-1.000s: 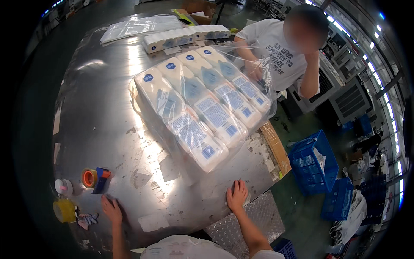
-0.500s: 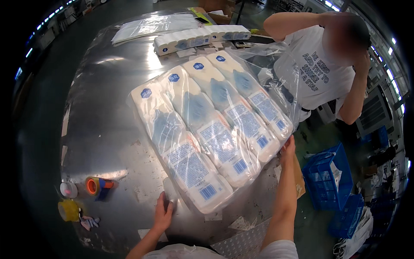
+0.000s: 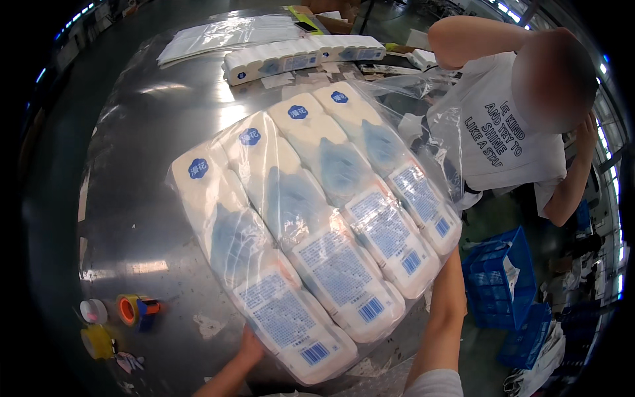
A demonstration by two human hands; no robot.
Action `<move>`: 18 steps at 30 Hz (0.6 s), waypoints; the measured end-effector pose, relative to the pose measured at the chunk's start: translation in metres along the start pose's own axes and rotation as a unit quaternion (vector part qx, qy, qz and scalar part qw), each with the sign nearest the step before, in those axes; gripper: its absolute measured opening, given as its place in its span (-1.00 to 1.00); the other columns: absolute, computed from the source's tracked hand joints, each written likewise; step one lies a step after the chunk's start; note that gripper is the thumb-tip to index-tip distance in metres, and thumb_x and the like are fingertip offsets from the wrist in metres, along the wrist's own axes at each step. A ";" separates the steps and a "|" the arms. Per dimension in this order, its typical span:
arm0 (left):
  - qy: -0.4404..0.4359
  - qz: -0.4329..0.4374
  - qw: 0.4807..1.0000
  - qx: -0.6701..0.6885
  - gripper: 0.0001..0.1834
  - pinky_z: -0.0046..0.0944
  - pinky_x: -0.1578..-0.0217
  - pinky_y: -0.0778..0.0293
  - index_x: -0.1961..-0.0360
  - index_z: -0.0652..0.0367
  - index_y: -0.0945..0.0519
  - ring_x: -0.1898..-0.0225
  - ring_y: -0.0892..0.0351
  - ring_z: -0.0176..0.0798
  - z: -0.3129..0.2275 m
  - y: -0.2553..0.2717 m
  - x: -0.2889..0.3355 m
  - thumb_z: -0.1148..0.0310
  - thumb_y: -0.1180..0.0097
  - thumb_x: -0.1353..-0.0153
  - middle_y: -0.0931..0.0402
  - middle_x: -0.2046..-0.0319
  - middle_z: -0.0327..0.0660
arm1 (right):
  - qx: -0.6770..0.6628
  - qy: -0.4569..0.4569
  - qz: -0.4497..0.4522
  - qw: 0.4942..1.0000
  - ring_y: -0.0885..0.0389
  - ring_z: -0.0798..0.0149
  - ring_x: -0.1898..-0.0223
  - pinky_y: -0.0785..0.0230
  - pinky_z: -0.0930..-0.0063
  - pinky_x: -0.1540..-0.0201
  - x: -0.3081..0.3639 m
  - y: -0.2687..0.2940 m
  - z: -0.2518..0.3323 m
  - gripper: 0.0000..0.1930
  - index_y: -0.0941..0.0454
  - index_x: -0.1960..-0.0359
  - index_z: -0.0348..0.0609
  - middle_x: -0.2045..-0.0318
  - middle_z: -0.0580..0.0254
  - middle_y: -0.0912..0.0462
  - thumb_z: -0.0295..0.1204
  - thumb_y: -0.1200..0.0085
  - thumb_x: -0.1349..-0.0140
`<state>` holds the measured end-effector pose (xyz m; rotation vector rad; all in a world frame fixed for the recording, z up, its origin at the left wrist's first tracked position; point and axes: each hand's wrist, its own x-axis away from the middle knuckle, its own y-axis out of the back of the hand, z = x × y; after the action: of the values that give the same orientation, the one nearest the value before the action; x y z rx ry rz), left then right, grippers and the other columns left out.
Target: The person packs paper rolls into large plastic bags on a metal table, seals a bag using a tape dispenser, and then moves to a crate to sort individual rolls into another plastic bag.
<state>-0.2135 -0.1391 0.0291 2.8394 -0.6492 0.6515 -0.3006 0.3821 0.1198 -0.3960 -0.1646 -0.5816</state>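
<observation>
A large clear plastic bag holds several wrapped toilet-roll packs (image 3: 317, 218) side by side, white with blue designs and barcodes. The whole bundle is tilted above the metal table, its near end close to me. My left hand (image 3: 249, 345) reaches under its near left edge, fingers hidden beneath. On the right side, my right hand (image 3: 452, 257) is tucked behind the bundle's edge, and only the wrist and forearm show plainly. Both hands bear the bundle. The loose, slack end of the plastic bag (image 3: 436, 99) spreads at the far right, toward a co-worker.
Tape rolls (image 3: 137, 309) and a yellow roll (image 3: 97, 341) lie at the left of the metal table (image 3: 145, 205). A row of white rolls (image 3: 274, 63) and flat plastic sheets (image 3: 228, 33) lie at the back. A co-worker (image 3: 509, 119) stands far right, above blue crates (image 3: 496, 284).
The bundle has come nearer and looks larger, its left end shifting left. Both my hands have slid further under it. The co-worker has shifted to the right in view.
</observation>
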 end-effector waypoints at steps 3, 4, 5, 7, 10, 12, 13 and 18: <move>0.029 0.032 0.999 0.010 -0.54 -0.22 -0.03 -0.34 -0.13 0.33 -0.30 -0.03 -0.41 -0.17 0.003 0.003 -0.013 0.34 0.04 -0.24 -0.43 0.00 -0.07 | 0.070 0.001 0.005 0.998 -0.41 0.18 -0.09 -0.25 0.34 -0.14 0.010 0.002 0.001 -0.44 -0.29 -0.17 -0.23 -0.08 0.10 -0.44 -0.08 0.09 -0.28; 0.028 0.034 0.999 0.013 -0.54 -0.22 -0.03 -0.34 -0.13 0.33 -0.30 -0.03 -0.41 -0.17 0.001 0.003 -0.019 0.33 0.04 -0.25 -0.43 0.00 -0.07 | 0.099 0.003 0.009 0.995 -0.40 0.18 -0.09 -0.25 0.34 -0.14 0.015 0.003 0.003 -0.44 -0.29 -0.17 -0.23 -0.08 0.10 -0.44 -0.08 0.08 -0.28; 0.026 0.027 0.999 0.020 -0.54 -0.22 -0.03 -0.34 -0.13 0.33 -0.30 -0.03 -0.41 -0.17 -0.001 0.006 -0.025 0.33 0.04 -0.25 -0.43 0.00 -0.07 | 0.133 0.004 0.014 0.991 -0.40 0.19 -0.09 -0.25 0.34 -0.14 0.021 0.005 0.003 -0.44 -0.29 -0.17 -0.23 -0.08 0.10 -0.44 -0.08 0.08 -0.28; 0.020 -0.012 0.999 0.047 -0.54 -0.22 -0.02 -0.34 -0.12 0.33 -0.30 -0.02 -0.42 -0.17 -0.001 0.016 -0.034 0.32 0.05 -0.25 -0.43 0.01 -0.07 | 0.219 0.006 0.031 0.975 -0.40 0.19 -0.09 -0.25 0.34 -0.14 0.035 0.007 -0.002 -0.44 -0.28 -0.17 -0.23 -0.08 0.10 -0.43 -0.09 0.07 -0.28; 0.009 -0.095 0.991 0.095 -0.54 -0.22 -0.02 -0.35 -0.12 0.33 -0.31 -0.02 -0.42 -0.17 0.000 0.063 -0.035 0.30 0.05 -0.25 -0.43 0.01 -0.07 | 0.371 0.017 0.074 0.926 -0.39 0.19 -0.09 -0.25 0.35 -0.14 0.078 0.016 -0.016 -0.44 -0.28 -0.18 -0.24 -0.09 0.10 -0.43 -0.10 0.06 -0.27; 0.004 -0.161 0.980 0.120 -0.54 -0.22 -0.02 -0.35 -0.12 0.33 -0.31 -0.02 -0.42 -0.17 0.007 0.096 -0.020 0.29 0.06 -0.26 -0.44 0.01 -0.07 | 0.452 0.012 0.132 0.882 -0.39 0.20 -0.10 -0.25 0.35 -0.14 0.108 0.017 -0.033 -0.44 -0.28 -0.18 -0.24 -0.09 0.10 -0.43 -0.10 0.05 -0.27; -0.001 -0.181 0.975 0.126 -0.54 -0.22 -0.02 -0.35 -0.12 0.33 -0.31 -0.01 -0.42 -0.18 0.009 0.115 -0.016 0.28 0.06 -0.26 -0.44 0.01 -0.07 | 0.476 0.004 0.152 0.866 -0.39 0.20 -0.10 -0.25 0.35 -0.14 0.129 0.021 -0.043 -0.44 -0.27 -0.18 -0.24 -0.09 0.10 -0.43 -0.10 0.05 -0.27; -0.023 -0.272 0.951 0.147 -0.54 -0.21 -0.01 -0.36 -0.11 0.32 -0.32 -0.01 -0.43 -0.18 0.021 0.192 -0.001 0.25 0.07 -0.26 -0.44 0.02 -0.07 | 0.403 -0.151 0.238 0.871 -0.36 0.23 -0.11 -0.24 0.36 -0.15 0.219 0.013 -0.100 -0.43 -0.26 -0.19 -0.25 -0.10 0.08 -0.41 -0.15 -0.01 -0.25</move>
<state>-0.2918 -0.3151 0.0200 3.0918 0.2600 0.6177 -0.1085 0.2421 0.0818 0.2979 -0.5687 0.0749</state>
